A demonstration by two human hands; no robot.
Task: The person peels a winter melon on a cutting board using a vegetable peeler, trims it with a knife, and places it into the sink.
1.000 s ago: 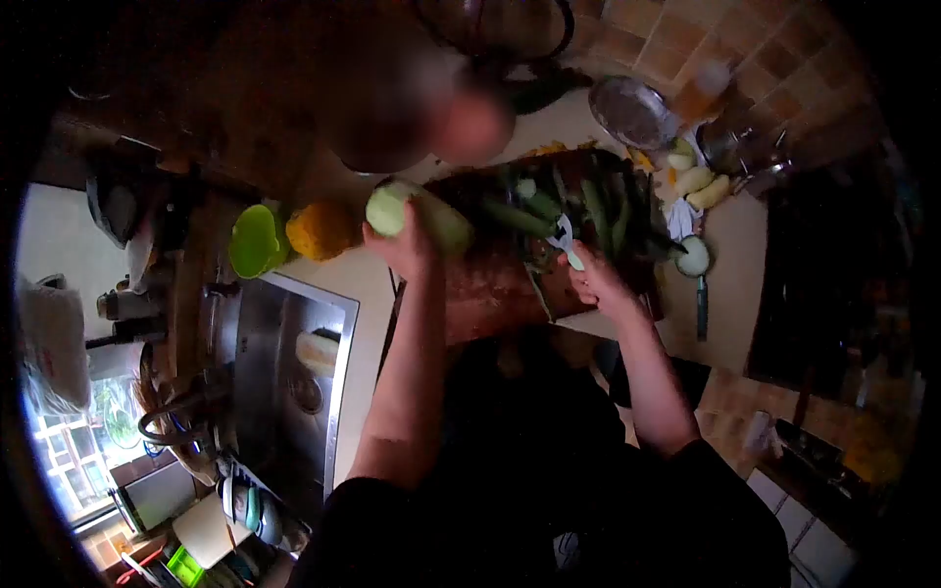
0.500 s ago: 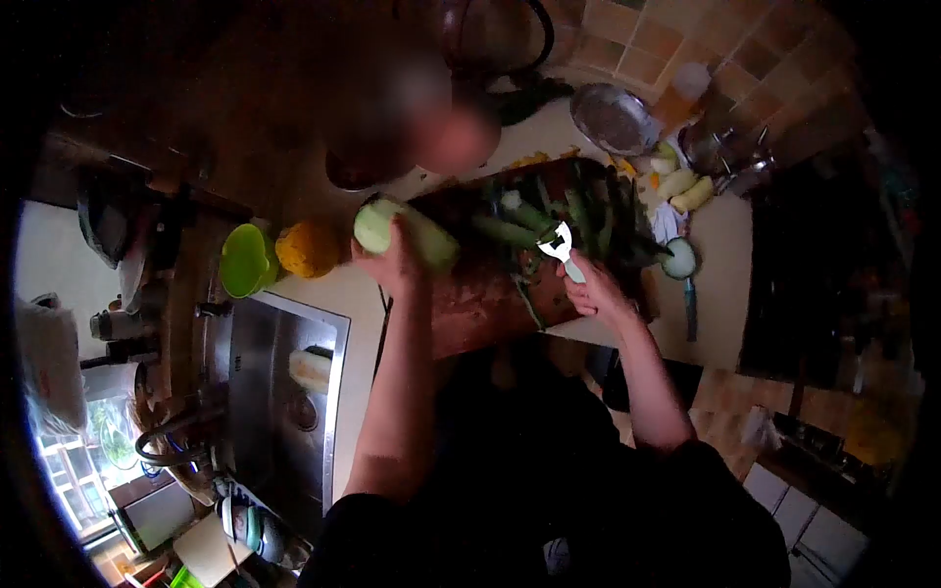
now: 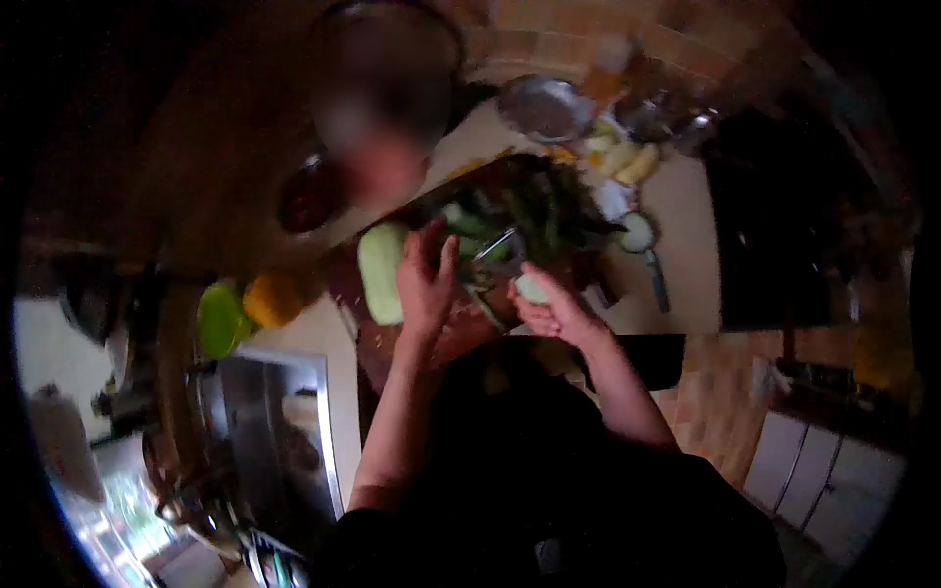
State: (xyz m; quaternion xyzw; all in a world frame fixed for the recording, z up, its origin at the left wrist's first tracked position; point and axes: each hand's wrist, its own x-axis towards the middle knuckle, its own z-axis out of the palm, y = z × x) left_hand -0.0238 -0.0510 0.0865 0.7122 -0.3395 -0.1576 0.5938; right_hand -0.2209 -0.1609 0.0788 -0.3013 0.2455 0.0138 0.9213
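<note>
Moved since the earlier frame: long, pale-green, peeled cylindrical gourd (image 3: 382, 274), previously gripped in the left hand (image 3: 428, 284) at a slant, now lies on the left part of the reddish-brown wooden cutting board (image 3: 446, 348), its long axis running roughly toward the person. Left hand has come off its grip. Whole view has shifted too, with motion blur.

Gourd: skin removed on the visible face; surface smooth-looking, even pale green, ends rounded, no dark strips seen on this side.

Left hand: just beside the gourd's right side, fingers spread a little apart, thumb separate; contact with the gourd cannot be told.

Right hand: fingers closed around the pale handle of a metal-headed peeler (image 3: 530, 286); head points up and left, above the board, near the left fingertips.

Board, right part: heap of dark-green peelings (image 3: 539, 211), individual strips blurred.

Surroundings: lime-green plastic bowl (image 3: 223, 320) beside a rounded orange-yellow item (image 3: 272, 301), both left of the board; stainless-steel sink (image 3: 334, 441) nearer the person; round metal dish (image 3: 545, 108) beyond the board; pale-yellow elongated vegetables (image 3: 627, 160) at far right.

Writing: small pale mark (image 3: 548, 557) on the dark shirt (image 3: 470, 490), too blurred to read.
</note>
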